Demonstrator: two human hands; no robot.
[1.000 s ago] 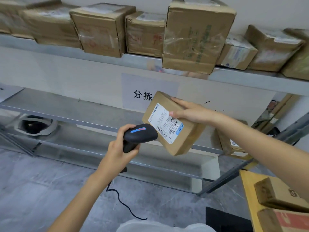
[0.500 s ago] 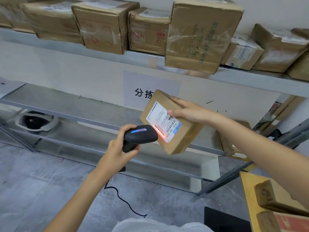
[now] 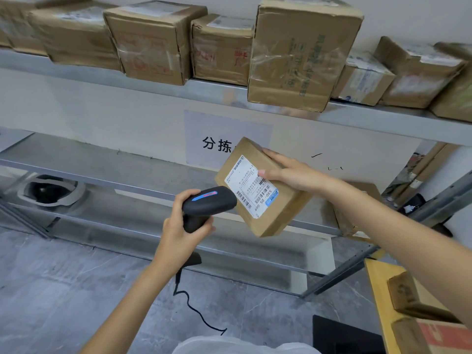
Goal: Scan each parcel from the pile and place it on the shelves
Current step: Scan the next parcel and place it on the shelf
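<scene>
Parcel [image 3: 263, 187] tilted to face the scanner [image 3: 208, 204], in mid-air before the shelves [image 3: 383, 118].

We pinch it at its upper right edge with our right hand [image 3: 291, 172], thumb on the label [image 3: 251, 186], leaving the barcodes clear and turned toward the scanner. Our left hand [image 3: 182, 231] wraps the scanner's handle, nose just beside the label; no beam shows. More parcels wait at lower right [image 3: 419, 300].

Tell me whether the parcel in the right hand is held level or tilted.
Tilted. The parcel hangs in the air with one corner pointing down, its label running diagonally and facing the scanner; the right hand grips its upper edge.
</scene>
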